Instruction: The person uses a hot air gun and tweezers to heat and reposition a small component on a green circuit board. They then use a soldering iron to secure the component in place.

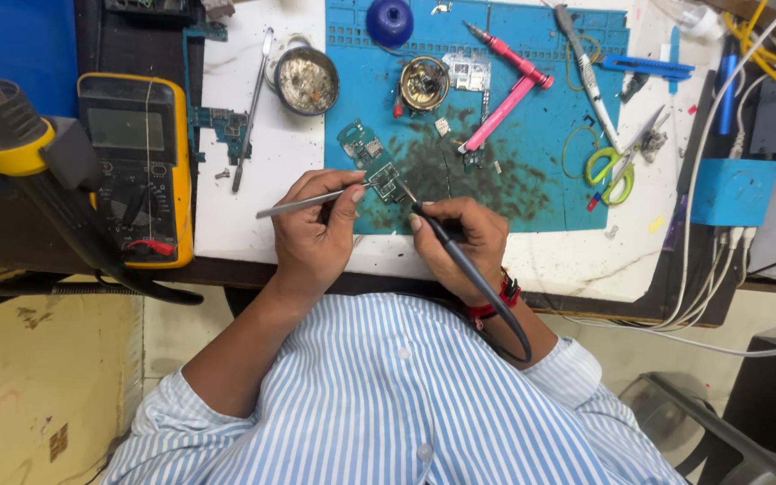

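From the head camera: the left hand (316,229) pinches slim metal tweezers (307,203), their tips at the small green circuit board (375,166) lying on the stained blue work mat (532,193). The right hand (458,235) grips a black corded soldering iron (460,256), its tip touching the board beside the tweezers — the work looks mid-way, tools engaged. Pink-handled tools (505,90) and green-handled scissors (617,166) lie well apart, untouched.

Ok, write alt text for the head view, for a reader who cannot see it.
A person's left hand holds metal tweezers and the right hand a black soldering iron, both meeting at a small green circuit board on a blue mat. A yellow multimeter lies at the left.
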